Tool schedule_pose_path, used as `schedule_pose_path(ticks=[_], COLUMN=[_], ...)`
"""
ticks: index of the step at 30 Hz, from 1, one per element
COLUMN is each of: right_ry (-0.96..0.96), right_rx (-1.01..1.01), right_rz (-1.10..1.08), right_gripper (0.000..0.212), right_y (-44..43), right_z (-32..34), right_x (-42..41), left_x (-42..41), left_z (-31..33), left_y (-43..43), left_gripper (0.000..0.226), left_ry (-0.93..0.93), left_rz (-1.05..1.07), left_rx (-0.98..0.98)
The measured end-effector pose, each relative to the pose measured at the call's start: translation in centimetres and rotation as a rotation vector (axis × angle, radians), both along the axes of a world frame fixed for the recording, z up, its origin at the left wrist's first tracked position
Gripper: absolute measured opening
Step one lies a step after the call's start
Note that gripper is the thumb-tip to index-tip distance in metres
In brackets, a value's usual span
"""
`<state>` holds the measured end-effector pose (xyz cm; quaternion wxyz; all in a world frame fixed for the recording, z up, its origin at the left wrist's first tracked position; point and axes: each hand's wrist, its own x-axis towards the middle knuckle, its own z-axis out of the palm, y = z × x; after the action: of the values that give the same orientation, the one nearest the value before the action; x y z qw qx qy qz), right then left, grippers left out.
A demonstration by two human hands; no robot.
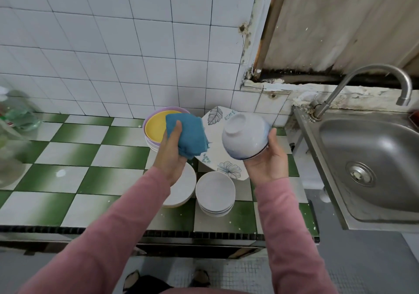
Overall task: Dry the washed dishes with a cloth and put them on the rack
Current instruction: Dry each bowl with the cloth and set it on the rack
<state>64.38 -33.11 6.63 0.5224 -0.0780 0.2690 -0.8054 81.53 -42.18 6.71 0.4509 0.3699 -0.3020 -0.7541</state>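
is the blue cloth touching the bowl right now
No, the blue cloth in the left hand sits apart from the bowl in the right hand.

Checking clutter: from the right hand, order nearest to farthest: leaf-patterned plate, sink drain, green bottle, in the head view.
1. Leaf-patterned plate, just left of the right hand.
2. Sink drain, to its right.
3. Green bottle, far left.

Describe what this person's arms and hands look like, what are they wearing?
Both arms wear long, plain pink fabric sleeves, the left sleeve and right sleeve, ending at the wrists. The left grip and right grip are bare: no gloves, rings, watch or markings visible.
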Motion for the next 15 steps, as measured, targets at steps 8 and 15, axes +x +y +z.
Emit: schedule_pose_path(ticks=[8, 15], right_ry=[0.612, 0.551], right_rx=[0.3, 0.235], right_rz=[-0.147, -0.074], right_gripper=[0.03, 0.025], right_y=[-1.1, -0.6], right_z=[0.5, 1.4], right_x=[4.2, 4.1], left_x=[-3.5, -3.3], left_z=[0.5, 1.0], left_y=[2.4, 3.7], left_gripper=[0.04, 0.05], left_ry=[-0.812, -0.93], left_rz=[0.222, -0.059], left_rx=[-0.984, -1.385])
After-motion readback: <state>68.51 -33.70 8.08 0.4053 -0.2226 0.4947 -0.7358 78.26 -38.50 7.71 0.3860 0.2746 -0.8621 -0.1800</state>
